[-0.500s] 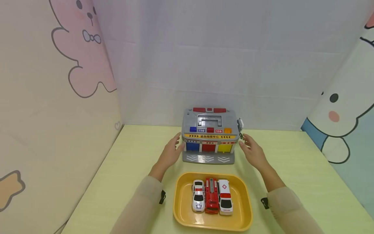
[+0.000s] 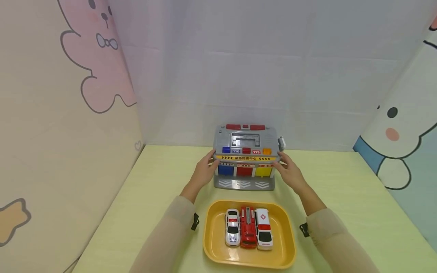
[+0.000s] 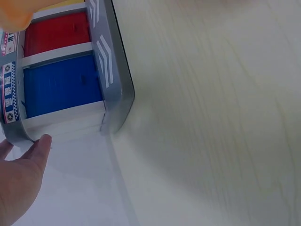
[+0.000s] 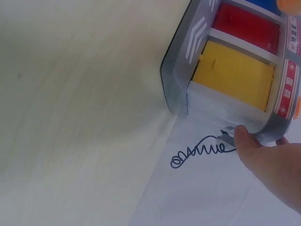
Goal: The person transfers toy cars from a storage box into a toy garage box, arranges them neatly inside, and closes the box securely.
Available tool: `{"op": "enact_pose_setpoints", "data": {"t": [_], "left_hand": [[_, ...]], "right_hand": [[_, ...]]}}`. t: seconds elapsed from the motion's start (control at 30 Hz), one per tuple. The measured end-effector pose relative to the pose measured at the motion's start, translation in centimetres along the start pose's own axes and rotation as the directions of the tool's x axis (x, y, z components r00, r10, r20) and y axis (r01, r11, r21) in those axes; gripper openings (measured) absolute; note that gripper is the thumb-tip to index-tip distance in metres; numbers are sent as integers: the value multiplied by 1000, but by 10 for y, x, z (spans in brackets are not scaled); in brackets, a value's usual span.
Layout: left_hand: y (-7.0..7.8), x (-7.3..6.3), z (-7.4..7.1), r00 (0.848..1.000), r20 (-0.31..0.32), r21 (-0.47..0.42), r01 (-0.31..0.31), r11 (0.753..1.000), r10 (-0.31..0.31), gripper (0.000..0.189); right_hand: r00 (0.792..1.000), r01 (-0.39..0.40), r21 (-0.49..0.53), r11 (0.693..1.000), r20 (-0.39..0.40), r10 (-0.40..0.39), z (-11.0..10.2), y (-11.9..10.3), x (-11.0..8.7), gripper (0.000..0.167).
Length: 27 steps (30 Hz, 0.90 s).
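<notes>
A grey toy garage (image 2: 245, 185) stands by the back wall, its blue, red and yellow doors down. My left hand (image 2: 203, 170) grips the left end of its roof, thumb below the eave and fingers along the side; in the left wrist view that hand (image 3: 21, 181) has its thumb at the corner beside the blue door (image 3: 63, 84). My right hand (image 2: 290, 172) holds the opposite roof end the same way. In the right wrist view the thumb of the right hand (image 4: 273, 165) is near the yellow door (image 4: 235, 75).
In front of the garage sits a yellow tray (image 2: 213, 254) with a white police car (image 2: 233, 229), a red fire truck (image 2: 248, 227) and a white ambulance (image 2: 264, 229) side by side. A coiled black cord (image 4: 202, 149) hangs at the garage's right end. Walls border the table (image 2: 153, 182).
Both hands have moved inward from beside the toy garage and now touch its roof ends. Tray and vehicles lie as before.
</notes>
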State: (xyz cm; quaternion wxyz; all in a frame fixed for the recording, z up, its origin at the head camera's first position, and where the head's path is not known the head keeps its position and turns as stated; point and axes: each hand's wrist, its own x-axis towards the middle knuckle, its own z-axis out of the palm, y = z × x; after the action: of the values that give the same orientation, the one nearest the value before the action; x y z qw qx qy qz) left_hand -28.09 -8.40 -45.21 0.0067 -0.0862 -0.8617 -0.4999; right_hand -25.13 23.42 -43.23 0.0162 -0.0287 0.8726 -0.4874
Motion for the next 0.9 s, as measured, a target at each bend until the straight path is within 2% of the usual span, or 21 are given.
{"op": "enact_pose_setpoints", "data": {"t": [0.23,0.57,0.77,0.9], "left_hand": [[4,5,-1,1000,-14,-40,15,999,-16,52],[8,10,-3,991,-48,-131,118,984,-125,49],[6,13,-1,989,-54,-154,129,980,-138,49],[6,15,0,989,-51,-158,132,979,-141,49]], "right_hand": [[1000,-2,40,999,19,1,0,-3,7,66],[999,-8,159,987,37,2,4,-7,13,67],[999,-45,307,951,8,45,6,-8,17,62],[997,-67,364,929,-4,74,8,-9,20,60]]}}
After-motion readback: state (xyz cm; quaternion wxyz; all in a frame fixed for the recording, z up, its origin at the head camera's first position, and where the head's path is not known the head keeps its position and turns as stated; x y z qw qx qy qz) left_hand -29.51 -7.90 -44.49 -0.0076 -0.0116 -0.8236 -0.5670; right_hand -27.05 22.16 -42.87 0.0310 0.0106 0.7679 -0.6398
